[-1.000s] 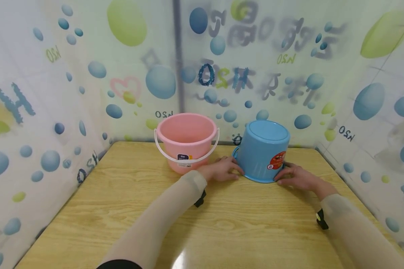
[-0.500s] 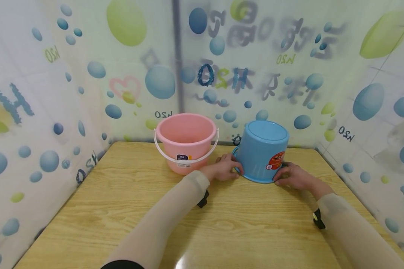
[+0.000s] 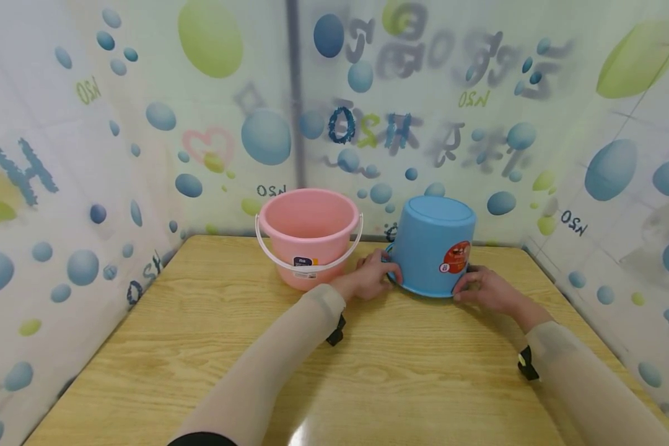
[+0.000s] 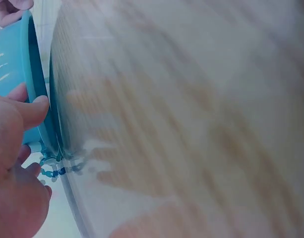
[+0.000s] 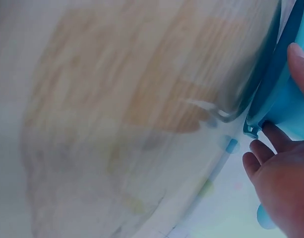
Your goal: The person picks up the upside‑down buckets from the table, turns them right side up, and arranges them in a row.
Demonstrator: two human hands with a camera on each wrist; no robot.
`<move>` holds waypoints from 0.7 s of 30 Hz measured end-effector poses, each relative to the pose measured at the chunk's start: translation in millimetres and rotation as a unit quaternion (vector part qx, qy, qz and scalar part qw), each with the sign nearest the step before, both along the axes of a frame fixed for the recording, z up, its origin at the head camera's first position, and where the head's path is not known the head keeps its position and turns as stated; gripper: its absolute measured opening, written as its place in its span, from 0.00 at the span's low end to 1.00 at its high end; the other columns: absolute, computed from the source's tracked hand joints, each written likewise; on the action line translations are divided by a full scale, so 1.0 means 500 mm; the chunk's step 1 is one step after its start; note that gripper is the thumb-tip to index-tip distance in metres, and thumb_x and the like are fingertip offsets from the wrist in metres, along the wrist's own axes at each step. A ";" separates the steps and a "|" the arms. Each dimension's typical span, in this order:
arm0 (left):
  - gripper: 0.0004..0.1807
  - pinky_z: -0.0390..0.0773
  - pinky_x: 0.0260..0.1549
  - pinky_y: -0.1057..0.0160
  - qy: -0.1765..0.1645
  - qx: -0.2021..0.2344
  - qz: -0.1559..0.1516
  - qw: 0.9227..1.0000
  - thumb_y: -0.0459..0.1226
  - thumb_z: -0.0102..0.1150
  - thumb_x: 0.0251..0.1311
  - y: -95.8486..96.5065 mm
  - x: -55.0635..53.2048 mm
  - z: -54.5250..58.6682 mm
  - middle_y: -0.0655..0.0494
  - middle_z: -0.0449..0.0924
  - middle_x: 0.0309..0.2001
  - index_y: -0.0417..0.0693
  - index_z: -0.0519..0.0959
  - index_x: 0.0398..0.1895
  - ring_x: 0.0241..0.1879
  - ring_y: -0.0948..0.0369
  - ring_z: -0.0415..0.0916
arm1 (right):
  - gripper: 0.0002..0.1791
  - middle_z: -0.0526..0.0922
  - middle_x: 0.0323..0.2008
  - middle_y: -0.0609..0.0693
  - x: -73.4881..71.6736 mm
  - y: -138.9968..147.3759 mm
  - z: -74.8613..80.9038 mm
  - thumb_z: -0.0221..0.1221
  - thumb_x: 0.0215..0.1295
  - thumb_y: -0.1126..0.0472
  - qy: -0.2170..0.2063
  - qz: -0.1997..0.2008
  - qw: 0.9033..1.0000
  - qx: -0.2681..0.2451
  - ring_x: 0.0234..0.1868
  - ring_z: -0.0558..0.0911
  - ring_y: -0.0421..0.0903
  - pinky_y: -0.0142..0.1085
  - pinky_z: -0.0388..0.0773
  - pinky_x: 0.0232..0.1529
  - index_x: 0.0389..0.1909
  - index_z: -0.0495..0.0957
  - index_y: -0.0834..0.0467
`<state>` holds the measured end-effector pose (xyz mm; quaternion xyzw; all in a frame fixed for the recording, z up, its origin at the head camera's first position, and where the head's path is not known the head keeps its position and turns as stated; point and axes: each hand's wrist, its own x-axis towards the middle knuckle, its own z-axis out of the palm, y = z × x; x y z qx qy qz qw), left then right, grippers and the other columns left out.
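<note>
A blue bucket [image 3: 432,248] with a red label stands upside down toward the back right of the table. My left hand [image 3: 372,277] grips its rim on the left side. On the opposite side, my right hand [image 3: 489,290] holds the rim, thumb toward the front. In the left wrist view, the thumb lies over the blue rim [image 4: 36,74] and a gap shows between rim and table. From the right wrist, the fingers reach behind the rim near a handle lug [image 5: 251,130]. The inside of the bucket is mostly hidden.
A pink bucket [image 3: 312,248] with a white handle [image 3: 306,267] stands upright left of the blue one, close to my left wrist. The wooden table [image 3: 424,371] is glossy. Patterned curtain-like walls [image 3: 451,93] enclose it at the back and sides.
The blue bucket has risen slightly at its front rim and tipped back a little. My left fingers have shifted to curl around the rim. The pink bucket stays put.
</note>
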<state>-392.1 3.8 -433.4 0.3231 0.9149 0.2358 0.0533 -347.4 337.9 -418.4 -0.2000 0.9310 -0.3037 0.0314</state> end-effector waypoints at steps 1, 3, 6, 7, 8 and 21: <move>0.10 0.55 0.77 0.41 0.000 0.005 0.003 1.000 0.35 0.65 0.76 0.001 0.000 -0.001 0.43 0.55 0.83 0.63 0.84 0.50 0.83 0.45 0.54 | 0.04 0.76 0.67 0.76 0.000 0.000 0.001 0.74 0.70 0.59 0.007 0.003 1.000 -0.001 0.74 0.68 0.80 0.75 0.65 0.74 0.38 0.90 0.55; 0.09 0.54 0.78 0.42 0.001 0.015 0.011 1.000 0.35 0.64 0.77 0.002 0.000 -0.001 0.43 0.54 0.83 0.63 0.83 0.49 0.84 0.46 0.53 | 0.03 0.79 0.65 0.74 0.000 0.000 0.002 0.73 0.71 0.61 0.019 0.009 1.000 -0.002 0.73 0.71 0.79 0.73 0.68 0.72 0.38 0.89 0.55; 0.07 0.55 0.79 0.41 0.003 0.042 0.024 0.999 0.35 0.64 0.78 0.006 0.002 0.000 0.43 0.54 0.83 0.62 0.81 0.46 0.85 0.47 0.52 | 0.03 0.81 0.62 0.70 0.000 0.001 0.004 0.71 0.73 0.62 0.034 0.019 0.999 -0.007 0.70 0.73 0.75 0.70 0.72 0.70 0.39 0.88 0.56; 0.06 0.55 0.79 0.41 0.006 0.052 0.026 0.998 0.36 0.64 0.78 0.006 0.002 0.000 0.43 0.54 0.83 0.61 0.81 0.45 0.85 0.47 0.53 | 0.03 0.82 0.61 0.69 0.000 0.000 0.004 0.71 0.74 0.62 0.038 0.021 0.999 -0.008 0.70 0.74 0.74 0.69 0.72 0.69 0.39 0.88 0.56; 0.05 0.56 0.79 0.40 0.008 0.063 0.027 0.998 0.36 0.64 0.78 0.007 0.003 0.001 0.43 0.54 0.83 0.60 0.81 0.44 0.85 0.47 0.53 | 0.03 0.83 0.60 0.67 0.000 0.000 0.004 0.70 0.74 0.61 0.040 0.024 0.999 -0.011 0.69 0.74 0.74 0.69 0.72 0.68 0.39 0.87 0.56; 0.03 0.56 0.85 0.36 0.003 0.153 -0.003 0.988 0.36 0.66 0.77 -0.003 -0.008 -0.003 0.42 0.51 0.89 0.51 0.80 0.45 0.90 0.46 0.47 | 0.08 0.85 0.51 0.57 0.014 -0.008 0.015 0.67 0.78 0.61 0.062 0.034 0.997 -0.041 0.60 0.78 0.60 0.62 0.73 0.63 0.42 0.84 0.63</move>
